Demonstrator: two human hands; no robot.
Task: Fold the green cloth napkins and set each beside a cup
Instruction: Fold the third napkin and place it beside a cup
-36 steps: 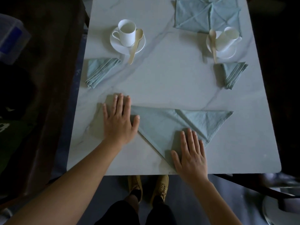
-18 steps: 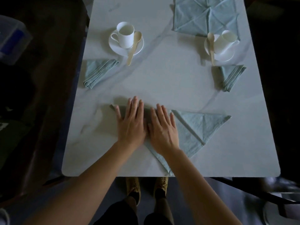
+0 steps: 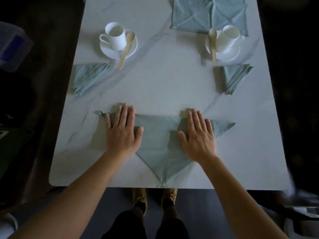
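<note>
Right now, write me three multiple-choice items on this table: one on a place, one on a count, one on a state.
1. Where does the flat creased napkin lie?
A. near edge
B. far end, behind the right cup
C. on the floor

2. How many wooden spoons show?
A. one
B. two
C. four

3. How do the left hand and right hand lie on the triangular napkin?
A. flat, fingers straight
B. in fists
C. pinching a lifted corner

B, it lies past that cup; B, one spoon at each side; A, both palms press the cloth.
</note>
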